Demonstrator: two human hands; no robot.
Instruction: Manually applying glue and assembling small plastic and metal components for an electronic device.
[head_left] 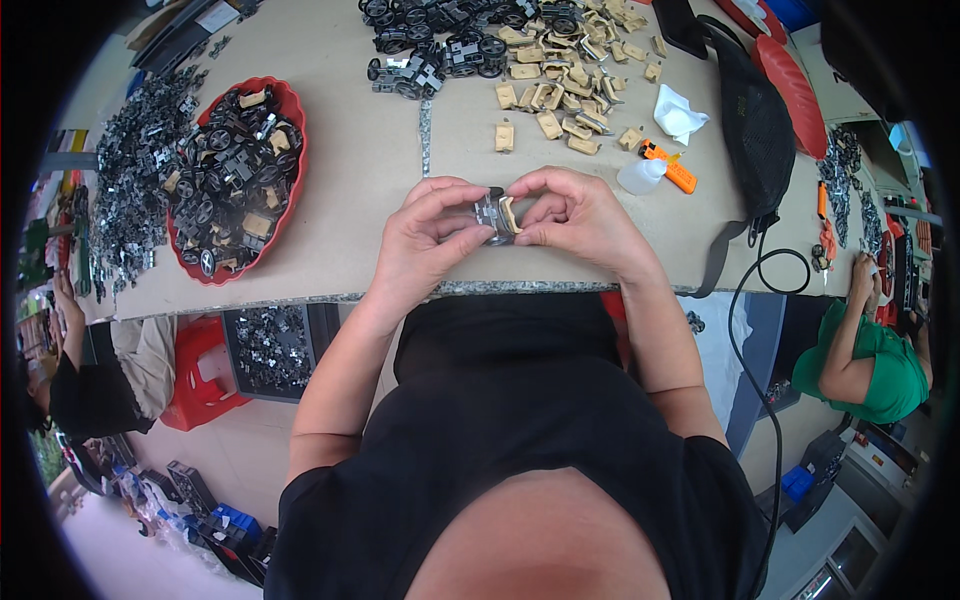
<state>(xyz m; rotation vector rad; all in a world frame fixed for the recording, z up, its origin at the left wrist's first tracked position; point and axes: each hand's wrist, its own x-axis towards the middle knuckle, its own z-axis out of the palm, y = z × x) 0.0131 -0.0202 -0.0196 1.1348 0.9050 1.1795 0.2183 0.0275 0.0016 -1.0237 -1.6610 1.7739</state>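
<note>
Close to the table's near edge, my left hand [430, 228] pinches a small dark chassis-like part [487, 212] with silvery bits. My right hand [578, 222] grips a tan plastic piece [508, 214] between thumb and fingers. The two parts meet between my hands; whether they are joined I cannot tell. Ahead lies a loose heap of similar tan pieces [568, 75], and left of it a pile of black wheeled toy-vehicle chassis [415, 70]. Just beyond my right hand are a small white bottle [642, 177] and an orange-handled tool [680, 176].
A red scalloped bowl [301, 150] of black and tan parts stands left, beside a spread of small dark parts [130, 180]. To the right are crumpled white tissue [680, 114], a black bag [752, 130], a red tray [790, 95] and a hanging cable [733, 325]. People sit at both sides.
</note>
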